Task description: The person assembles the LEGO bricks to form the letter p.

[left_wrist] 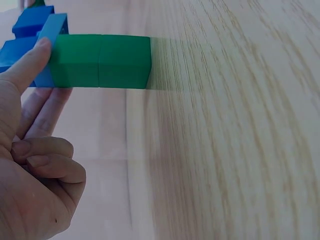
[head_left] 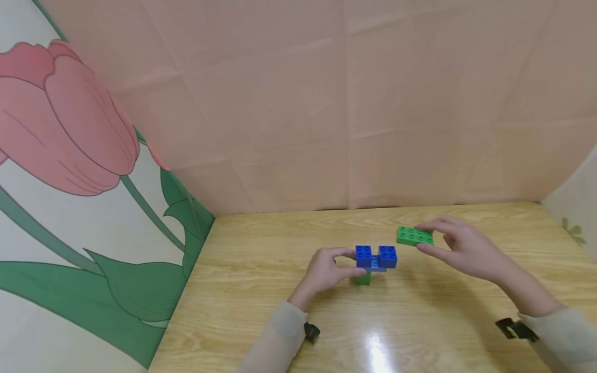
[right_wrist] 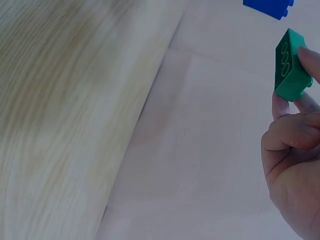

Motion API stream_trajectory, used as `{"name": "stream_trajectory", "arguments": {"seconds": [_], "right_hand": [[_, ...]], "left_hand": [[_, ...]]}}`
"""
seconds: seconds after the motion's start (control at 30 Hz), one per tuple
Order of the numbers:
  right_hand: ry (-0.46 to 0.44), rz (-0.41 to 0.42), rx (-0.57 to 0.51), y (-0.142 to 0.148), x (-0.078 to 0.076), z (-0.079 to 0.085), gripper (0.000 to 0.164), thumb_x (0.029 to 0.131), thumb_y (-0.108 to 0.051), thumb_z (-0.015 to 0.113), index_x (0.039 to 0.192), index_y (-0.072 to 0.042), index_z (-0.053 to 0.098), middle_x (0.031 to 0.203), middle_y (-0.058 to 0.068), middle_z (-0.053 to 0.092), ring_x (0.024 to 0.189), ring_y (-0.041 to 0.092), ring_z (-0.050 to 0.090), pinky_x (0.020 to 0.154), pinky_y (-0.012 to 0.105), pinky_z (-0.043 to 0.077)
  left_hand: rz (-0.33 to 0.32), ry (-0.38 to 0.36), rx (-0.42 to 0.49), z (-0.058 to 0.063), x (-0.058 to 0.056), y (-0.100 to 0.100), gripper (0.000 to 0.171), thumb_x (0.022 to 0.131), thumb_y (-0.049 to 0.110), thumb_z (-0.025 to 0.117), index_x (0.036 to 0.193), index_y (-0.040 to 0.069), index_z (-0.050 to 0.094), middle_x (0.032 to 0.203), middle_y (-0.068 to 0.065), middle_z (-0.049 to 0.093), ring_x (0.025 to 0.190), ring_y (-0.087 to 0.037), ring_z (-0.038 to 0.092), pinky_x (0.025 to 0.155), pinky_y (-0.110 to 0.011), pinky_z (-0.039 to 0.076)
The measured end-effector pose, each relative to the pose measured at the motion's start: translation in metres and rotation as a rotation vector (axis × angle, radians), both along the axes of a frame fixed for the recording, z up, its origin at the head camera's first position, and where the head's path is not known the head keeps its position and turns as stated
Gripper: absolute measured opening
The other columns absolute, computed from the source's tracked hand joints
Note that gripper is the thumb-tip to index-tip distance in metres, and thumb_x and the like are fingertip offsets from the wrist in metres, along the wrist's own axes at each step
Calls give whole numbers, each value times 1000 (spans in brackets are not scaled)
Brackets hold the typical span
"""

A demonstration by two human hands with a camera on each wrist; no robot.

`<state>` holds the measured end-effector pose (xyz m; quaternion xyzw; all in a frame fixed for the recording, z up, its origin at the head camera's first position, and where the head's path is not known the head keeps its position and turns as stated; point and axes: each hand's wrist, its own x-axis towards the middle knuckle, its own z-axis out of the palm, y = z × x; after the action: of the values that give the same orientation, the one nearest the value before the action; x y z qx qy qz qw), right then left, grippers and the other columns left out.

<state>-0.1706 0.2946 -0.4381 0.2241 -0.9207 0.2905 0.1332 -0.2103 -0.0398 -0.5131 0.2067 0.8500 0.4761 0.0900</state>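
My left hand [head_left: 326, 270] pinches a small toy-brick structure between thumb and fingers. Its base is two stacked green bricks [left_wrist: 100, 61], with a lighter blue brick [left_wrist: 51, 32] across them and two dark blue bricks [head_left: 387, 256] side by side on top, a gap between. The thumb lies at the lighter blue brick in the left wrist view. To the right, my right hand [head_left: 466, 251] holds a green eight-stud brick [head_left: 414, 236] by its right end, above the table. That brick's hollow underside shows in the right wrist view, apart from the blue bricks.
The wooden table [head_left: 261, 311] runs back to a pinkish cloth [head_left: 298, 114] hanging behind it. A tulip-printed panel [head_left: 84, 217] stands along the left edge, and a pale panel [head_left: 580, 207] along the right. Dark straps sit near both sleeves.
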Motion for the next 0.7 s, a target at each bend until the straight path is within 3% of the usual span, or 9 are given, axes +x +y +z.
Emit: {"name": "stream_trajectory", "arguments": {"seconds": [0.33, 0.57, 0.7], "right_hand": [[18, 34, 9, -23, -4, 8, 39, 94, -28, 80, 130, -18, 70, 104, -8, 61, 57, 5, 36, 49, 24, 32], [48, 95, -26, -41, -7, 14, 39, 92, -22, 82, 129, -18, 70, 107, -8, 64, 60, 5, 38, 50, 24, 34], [42, 115, -22, -51, -9, 16, 39, 92, -25, 83, 129, -19, 71, 107, -8, 65, 62, 5, 39, 50, 24, 36]], "left_hand": [[2, 13, -3, 0, 0, -1, 40, 82, 51, 87, 116, 32, 78, 107, 24, 71, 51, -8, 29, 47, -26, 31], [-5, 11, 1, 0, -1, -1, 40, 82, 52, 86, 116, 33, 78, 107, 25, 71, 66, -11, 43, 54, -27, 34], [-11, 9, 3, 0, -1, -2, 40, 82, 52, 85, 116, 33, 78, 106, 25, 71, 61, -11, 39, 52, -27, 33]]}}
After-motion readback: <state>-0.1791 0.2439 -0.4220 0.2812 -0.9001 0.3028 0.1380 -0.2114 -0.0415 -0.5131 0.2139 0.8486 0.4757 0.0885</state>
